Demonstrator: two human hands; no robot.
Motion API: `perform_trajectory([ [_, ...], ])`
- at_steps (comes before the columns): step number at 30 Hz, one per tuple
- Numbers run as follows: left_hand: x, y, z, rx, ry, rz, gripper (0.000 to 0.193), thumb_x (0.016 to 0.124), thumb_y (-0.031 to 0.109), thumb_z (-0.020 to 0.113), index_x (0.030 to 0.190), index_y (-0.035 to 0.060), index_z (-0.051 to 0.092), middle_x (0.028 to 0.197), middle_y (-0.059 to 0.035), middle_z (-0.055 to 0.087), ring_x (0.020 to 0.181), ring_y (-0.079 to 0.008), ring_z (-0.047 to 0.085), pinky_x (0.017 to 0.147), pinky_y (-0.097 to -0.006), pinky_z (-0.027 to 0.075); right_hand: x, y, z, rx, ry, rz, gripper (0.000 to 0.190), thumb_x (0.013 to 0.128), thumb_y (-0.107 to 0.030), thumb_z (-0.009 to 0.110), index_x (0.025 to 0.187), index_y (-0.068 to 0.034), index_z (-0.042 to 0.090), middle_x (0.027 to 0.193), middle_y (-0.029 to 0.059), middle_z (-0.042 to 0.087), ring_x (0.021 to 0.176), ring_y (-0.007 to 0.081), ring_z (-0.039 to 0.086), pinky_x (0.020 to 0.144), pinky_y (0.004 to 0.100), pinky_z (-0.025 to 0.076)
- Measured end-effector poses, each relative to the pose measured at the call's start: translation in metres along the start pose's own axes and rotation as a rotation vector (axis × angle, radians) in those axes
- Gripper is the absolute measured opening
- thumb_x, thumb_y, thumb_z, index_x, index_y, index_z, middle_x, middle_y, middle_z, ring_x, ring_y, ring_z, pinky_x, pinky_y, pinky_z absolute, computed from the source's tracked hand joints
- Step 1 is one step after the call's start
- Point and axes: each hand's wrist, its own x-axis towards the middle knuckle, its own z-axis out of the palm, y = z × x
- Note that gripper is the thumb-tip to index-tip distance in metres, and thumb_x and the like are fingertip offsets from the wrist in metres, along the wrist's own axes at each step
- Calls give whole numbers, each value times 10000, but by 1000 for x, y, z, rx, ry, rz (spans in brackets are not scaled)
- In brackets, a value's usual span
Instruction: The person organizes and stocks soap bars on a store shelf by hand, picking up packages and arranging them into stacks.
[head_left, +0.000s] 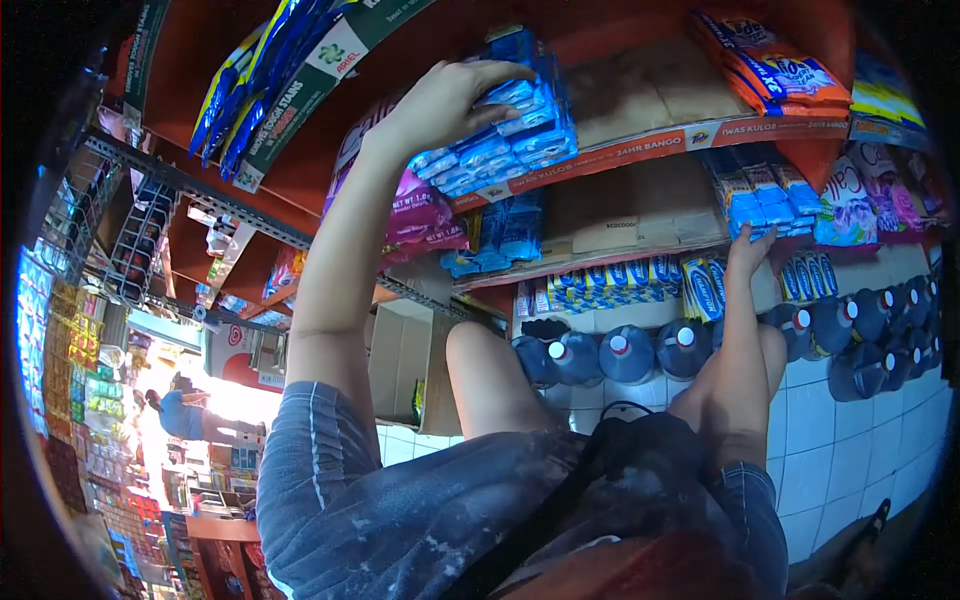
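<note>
My left hand (469, 101) reaches up to the upper shelf and rests on a stack of shiny blue packs (517, 146). Its thumb and fingers are spread around some packs near the top of the stack; how firmly they grip is unclear. Lower down, my right hand (745, 259) touches the front of a smaller group of blue packs (757, 199) at the right of the middle shelf. Its fingertips lie against their lower edge, and whether they hold a pack does not show.
Orange Tide packs (795, 79) lie on the upper shelf (630, 97). Purple detergent bags (420, 214) sit below my left forearm. Dark jugs with white caps (630, 356) line the tiled floor (817, 442) by my knees. An open cardboard box (401, 360) stands left; a person (184, 412) is farther off.
</note>
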Motion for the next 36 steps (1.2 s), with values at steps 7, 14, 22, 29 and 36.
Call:
perform_trajectory([
  [7,0,3,-1,-23,29,-20,339,865,181,617,1176,59,556,1089,-181,622,975,-358,620,826,-410,499,-1,-13,2,-36,-12,89,745,835,-168,631,1397,86,213,1410,296,302,1303,405,323,1072,421,291],
  [14,-2,4,-5,-46,79,-64,321,890,132,574,1199,63,523,825,-203,605,726,-324,619,689,-377,467,-2,-15,10,-103,44,114,849,763,-192,681,1415,40,190,1323,335,381,1232,450,387,1031,476,327],
  [22,-7,13,1,74,178,-100,347,883,115,583,1224,109,516,818,-164,598,707,-302,558,741,-372,454,0,-12,15,-137,68,96,905,734,-214,699,1420,40,166,1342,328,358,1235,453,377,1038,480,319],
  [29,-12,11,18,296,183,-92,366,872,117,582,1229,121,502,1023,-126,633,1035,-280,586,944,-452,373,-5,-28,11,-124,34,187,877,755,-189,701,1420,34,175,1332,331,350,1221,458,378,1028,478,334],
  [36,-5,24,12,558,363,-101,314,791,47,566,1102,66,535,951,-80,635,1010,-240,586,941,-522,343,-26,-59,-5,-134,266,-113,627,782,-102,625,1327,-3,331,1317,274,384,1229,427,380,1004,514,330],
])
